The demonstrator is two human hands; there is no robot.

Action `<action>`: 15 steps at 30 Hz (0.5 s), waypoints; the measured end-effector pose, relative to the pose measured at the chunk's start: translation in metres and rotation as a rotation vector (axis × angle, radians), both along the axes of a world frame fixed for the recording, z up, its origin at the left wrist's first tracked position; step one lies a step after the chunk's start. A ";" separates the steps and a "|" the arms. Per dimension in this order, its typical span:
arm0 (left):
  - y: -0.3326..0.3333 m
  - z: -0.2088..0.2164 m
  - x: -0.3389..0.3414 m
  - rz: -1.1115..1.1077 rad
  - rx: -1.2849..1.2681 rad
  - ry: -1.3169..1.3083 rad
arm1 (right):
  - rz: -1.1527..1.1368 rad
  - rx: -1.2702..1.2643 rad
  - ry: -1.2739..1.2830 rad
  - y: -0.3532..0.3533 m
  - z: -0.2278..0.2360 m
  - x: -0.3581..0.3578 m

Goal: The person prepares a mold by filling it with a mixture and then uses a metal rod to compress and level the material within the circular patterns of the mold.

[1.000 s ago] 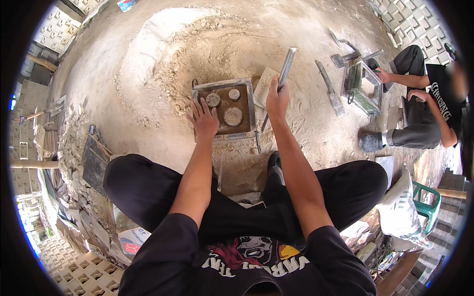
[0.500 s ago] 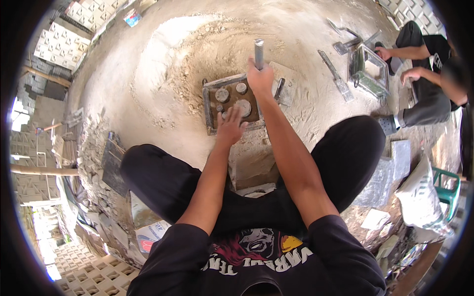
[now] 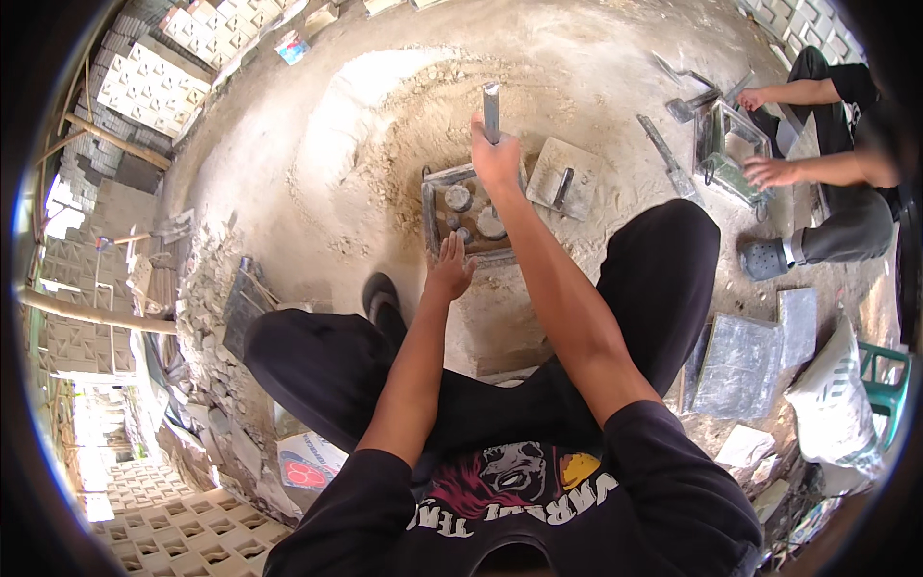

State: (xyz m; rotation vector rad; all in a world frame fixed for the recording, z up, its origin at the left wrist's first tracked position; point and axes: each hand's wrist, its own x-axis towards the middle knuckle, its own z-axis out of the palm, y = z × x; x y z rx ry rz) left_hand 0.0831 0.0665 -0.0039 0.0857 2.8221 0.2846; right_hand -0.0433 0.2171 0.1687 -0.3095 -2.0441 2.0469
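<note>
My right hand (image 3: 495, 161) is closed around a grey metal bar (image 3: 491, 111), whose end points up and away from me over the far right part of a rectangular mould frame (image 3: 430, 226). Inside the frame is brown sandy material with several round grey pieces, among them a far disc (image 3: 458, 198) and a larger one (image 3: 490, 223) partly behind my right wrist. My left hand (image 3: 449, 267) lies at the near edge of the frame with fingers stretched out, holding nothing; its fingertips are close to a small round piece (image 3: 464, 235).
Right of the frame lies a flat plastering float (image 3: 582, 181) with a dark handle. Pale powder (image 3: 385, 82) is heaped beyond. At right, another person's hand (image 3: 772, 173) is over a second mould box (image 3: 710, 144). Grey slabs (image 3: 738, 365) and a white sack (image 3: 832, 404) lie nearer.
My left hand has drawn back from over the round pieces to the frame's near edge. My right hand still grips the bar. The whole view has shifted, and the float shows more fully.
</note>
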 end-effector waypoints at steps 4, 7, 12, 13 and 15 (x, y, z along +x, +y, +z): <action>0.021 -0.018 0.004 0.041 -0.056 0.242 | 0.091 0.012 0.002 0.009 -0.013 0.011; 0.043 -0.017 -0.012 0.002 0.081 0.197 | 0.097 -0.049 -0.007 0.017 -0.021 0.016; 0.064 -0.012 -0.021 -0.159 0.175 0.234 | 0.043 0.066 -0.023 0.025 -0.019 0.024; 0.068 -0.007 -0.025 -0.280 0.227 0.210 | 0.041 0.054 -0.017 0.027 -0.020 0.023; 0.069 -0.005 -0.033 -0.205 0.201 0.219 | 0.046 0.006 -0.006 0.024 -0.021 0.024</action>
